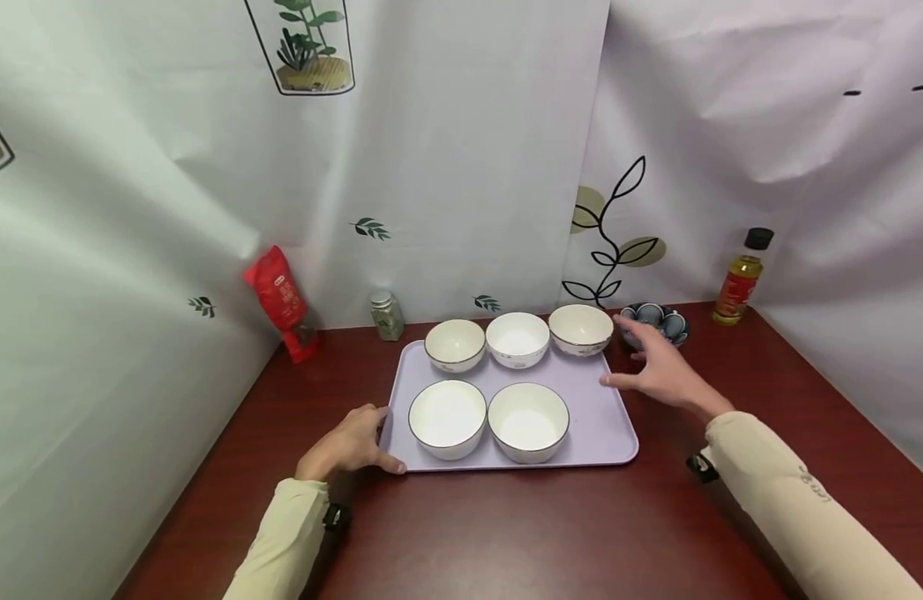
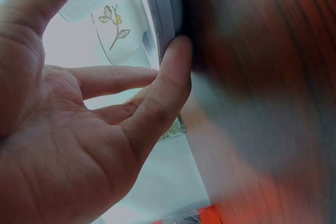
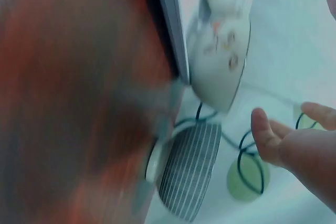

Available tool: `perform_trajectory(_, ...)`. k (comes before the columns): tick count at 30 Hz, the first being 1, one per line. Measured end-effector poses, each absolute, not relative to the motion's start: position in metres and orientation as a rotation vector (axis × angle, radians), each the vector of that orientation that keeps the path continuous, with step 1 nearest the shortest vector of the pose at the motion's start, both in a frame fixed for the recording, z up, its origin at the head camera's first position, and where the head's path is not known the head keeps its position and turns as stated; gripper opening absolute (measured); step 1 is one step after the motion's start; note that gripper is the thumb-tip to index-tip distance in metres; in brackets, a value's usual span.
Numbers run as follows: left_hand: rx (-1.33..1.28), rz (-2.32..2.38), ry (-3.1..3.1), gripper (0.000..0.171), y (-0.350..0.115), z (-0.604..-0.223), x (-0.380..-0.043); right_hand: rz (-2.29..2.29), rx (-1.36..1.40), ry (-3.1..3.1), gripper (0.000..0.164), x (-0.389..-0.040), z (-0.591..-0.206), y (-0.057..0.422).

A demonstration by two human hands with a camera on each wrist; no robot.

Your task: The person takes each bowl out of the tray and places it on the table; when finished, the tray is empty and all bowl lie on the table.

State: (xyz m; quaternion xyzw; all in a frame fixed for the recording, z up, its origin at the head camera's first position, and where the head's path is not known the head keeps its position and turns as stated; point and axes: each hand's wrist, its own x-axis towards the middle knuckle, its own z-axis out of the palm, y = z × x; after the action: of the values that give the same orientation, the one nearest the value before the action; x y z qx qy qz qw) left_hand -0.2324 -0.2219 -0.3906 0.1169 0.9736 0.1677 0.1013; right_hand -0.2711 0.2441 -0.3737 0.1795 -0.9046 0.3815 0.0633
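A lilac tray (image 1: 592, 417) carries white bowls in two rows: three smaller bowls at the back, including a back right bowl (image 1: 581, 325), and two larger ones in front, including a front left bowl (image 1: 448, 417) and a front right bowl (image 1: 528, 419). My left hand (image 1: 354, 442) touches the tray's front left corner, its fingers against the rim and nothing gripped. With fingers spread, my right hand (image 1: 664, 367) hovers by the tray's right side, near the back right bowl; in the right wrist view its fingers are apart from that bowl (image 3: 220, 61).
Right of the tray is a dark patterned bowl (image 1: 677, 332) with small round dishes inside. An oil bottle (image 1: 737, 287) stands at the back right. At the back left are a spice jar (image 1: 387, 317) and a red packet (image 1: 280, 296), leaning on the white wall covering.
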Motion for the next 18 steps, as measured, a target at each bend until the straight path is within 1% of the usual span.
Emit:
perform_trajectory(7,0.329,0.518,2.856,0.098,-0.222,-0.392,-0.233,1.301,0.827,-2.684,0.095,-0.255,-0.391,0.21)
perform_trajectory(13,0.303,0.529,2.847,0.1,-0.222,-0.393,-0.235,1.392,1.037,-2.704,0.095,-0.249,-0.4,0.185)
perform_trajectory(18,0.306,0.524,2.848,0.101,-0.222,-0.393,-0.234,1.326,1.051,-2.787,0.101,-0.246,-0.402,0.17)
